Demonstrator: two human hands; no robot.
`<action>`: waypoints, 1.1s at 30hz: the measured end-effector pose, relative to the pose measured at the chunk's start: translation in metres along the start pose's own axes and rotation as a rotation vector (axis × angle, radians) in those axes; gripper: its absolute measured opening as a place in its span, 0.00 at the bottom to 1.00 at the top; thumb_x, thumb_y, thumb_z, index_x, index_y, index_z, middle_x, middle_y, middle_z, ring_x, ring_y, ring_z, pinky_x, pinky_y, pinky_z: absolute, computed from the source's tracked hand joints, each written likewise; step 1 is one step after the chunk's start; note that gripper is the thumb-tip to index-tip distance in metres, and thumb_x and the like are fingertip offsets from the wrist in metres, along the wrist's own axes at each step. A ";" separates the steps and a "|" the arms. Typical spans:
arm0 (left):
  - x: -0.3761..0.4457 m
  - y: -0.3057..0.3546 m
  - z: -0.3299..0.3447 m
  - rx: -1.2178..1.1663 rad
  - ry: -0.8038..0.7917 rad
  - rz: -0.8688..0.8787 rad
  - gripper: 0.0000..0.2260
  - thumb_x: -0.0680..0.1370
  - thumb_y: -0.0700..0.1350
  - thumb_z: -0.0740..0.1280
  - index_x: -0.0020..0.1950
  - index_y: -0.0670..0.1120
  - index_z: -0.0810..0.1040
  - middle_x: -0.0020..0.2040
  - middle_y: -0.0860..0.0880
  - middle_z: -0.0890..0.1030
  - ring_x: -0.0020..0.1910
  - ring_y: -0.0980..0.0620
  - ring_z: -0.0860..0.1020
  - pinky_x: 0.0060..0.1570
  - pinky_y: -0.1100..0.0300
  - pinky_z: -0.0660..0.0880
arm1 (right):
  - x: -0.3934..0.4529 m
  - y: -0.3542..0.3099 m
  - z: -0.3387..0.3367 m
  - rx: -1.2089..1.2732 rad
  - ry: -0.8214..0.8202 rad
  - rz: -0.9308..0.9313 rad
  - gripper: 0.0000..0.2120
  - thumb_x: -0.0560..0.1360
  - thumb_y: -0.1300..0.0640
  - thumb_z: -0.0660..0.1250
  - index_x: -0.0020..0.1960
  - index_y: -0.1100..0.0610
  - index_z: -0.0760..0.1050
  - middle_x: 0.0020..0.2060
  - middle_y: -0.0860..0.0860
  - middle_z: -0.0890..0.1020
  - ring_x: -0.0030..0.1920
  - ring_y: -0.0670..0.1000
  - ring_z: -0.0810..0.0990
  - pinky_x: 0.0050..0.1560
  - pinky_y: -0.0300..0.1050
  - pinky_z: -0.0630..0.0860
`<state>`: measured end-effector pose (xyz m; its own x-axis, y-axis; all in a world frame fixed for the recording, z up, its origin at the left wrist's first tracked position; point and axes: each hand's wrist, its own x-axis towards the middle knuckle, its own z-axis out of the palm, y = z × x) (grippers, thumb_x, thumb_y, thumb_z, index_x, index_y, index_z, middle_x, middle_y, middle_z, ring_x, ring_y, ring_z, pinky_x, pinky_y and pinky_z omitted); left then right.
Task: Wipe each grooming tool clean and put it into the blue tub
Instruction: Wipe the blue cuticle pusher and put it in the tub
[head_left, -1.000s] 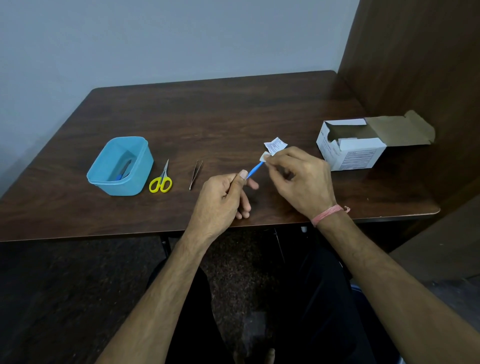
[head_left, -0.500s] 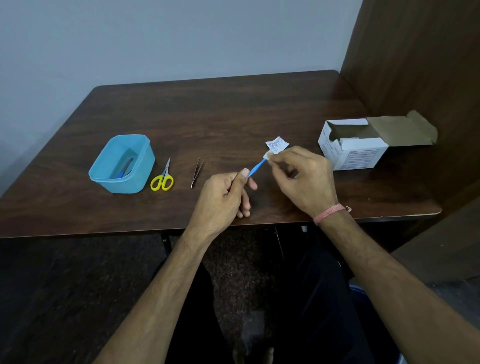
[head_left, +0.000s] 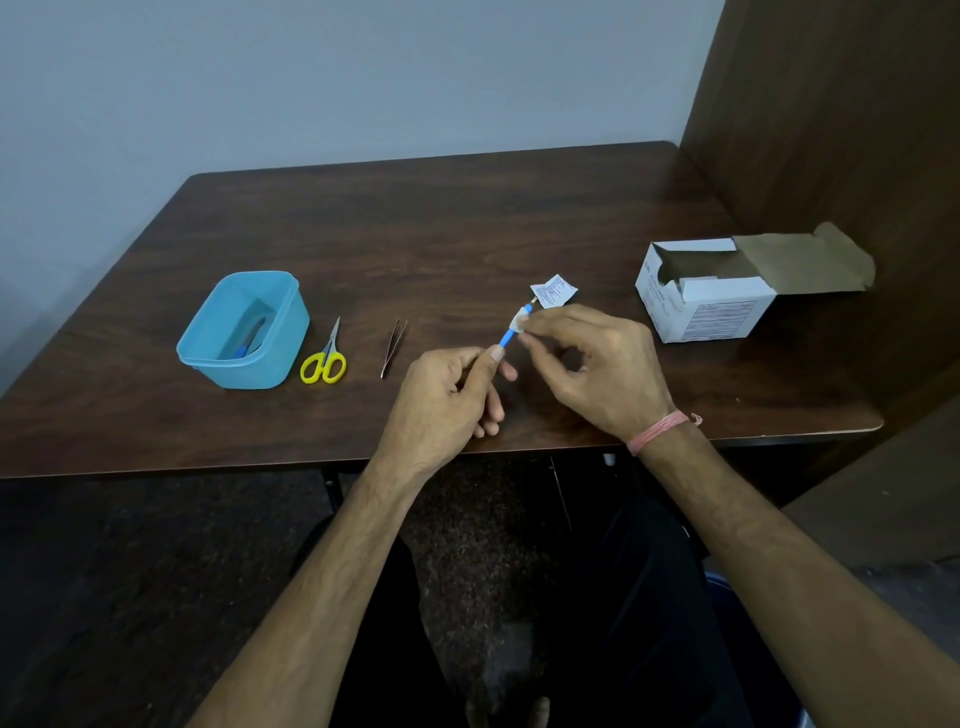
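Observation:
My left hand grips the lower end of a thin blue-handled tool, which points up and to the right. My right hand pinches a small white wipe wrapped round the tool's upper part, just below its metal tip. The blue tub stands at the left of the table with a blue tool lying inside. Yellow-handled scissors lie just right of the tub. Metal tweezers lie further right, close to my left hand.
A torn white wipe wrapper lies on the dark wooden table behind my right hand. An open white cardboard box stands at the right, next to a brown wooden wall panel. The table's front edge runs under my wrists.
The wipe in my right hand has slid a little down the tool, from its tip toward the handle. My left hand keeps the same hold.

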<state>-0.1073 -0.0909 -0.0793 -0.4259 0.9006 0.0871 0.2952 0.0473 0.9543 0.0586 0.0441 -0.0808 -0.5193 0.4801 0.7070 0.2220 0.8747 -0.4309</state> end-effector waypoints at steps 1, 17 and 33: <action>0.000 -0.001 0.000 0.010 -0.005 0.000 0.16 0.91 0.54 0.64 0.48 0.60 0.88 0.31 0.49 0.84 0.28 0.54 0.83 0.29 0.65 0.77 | 0.001 0.001 0.000 0.004 0.001 0.008 0.08 0.82 0.58 0.76 0.59 0.52 0.89 0.54 0.44 0.90 0.44 0.45 0.88 0.41 0.49 0.85; 0.001 -0.005 0.000 0.043 -0.022 -0.004 0.14 0.90 0.57 0.66 0.50 0.58 0.89 0.31 0.49 0.85 0.28 0.54 0.84 0.30 0.66 0.77 | 0.003 -0.004 -0.003 -0.153 -0.060 -0.024 0.09 0.83 0.59 0.75 0.61 0.50 0.90 0.51 0.48 0.87 0.45 0.50 0.87 0.37 0.55 0.83; 0.002 -0.007 0.002 0.075 0.002 0.012 0.14 0.90 0.55 0.66 0.51 0.58 0.89 0.33 0.51 0.86 0.28 0.55 0.84 0.29 0.66 0.77 | 0.005 -0.002 -0.002 -0.238 -0.080 0.025 0.09 0.83 0.56 0.75 0.61 0.48 0.89 0.52 0.51 0.82 0.47 0.50 0.83 0.37 0.55 0.83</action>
<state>-0.1089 -0.0885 -0.0865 -0.4235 0.9005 0.0991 0.3636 0.0687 0.9290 0.0575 0.0450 -0.0752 -0.5728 0.5035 0.6468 0.4188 0.8581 -0.2971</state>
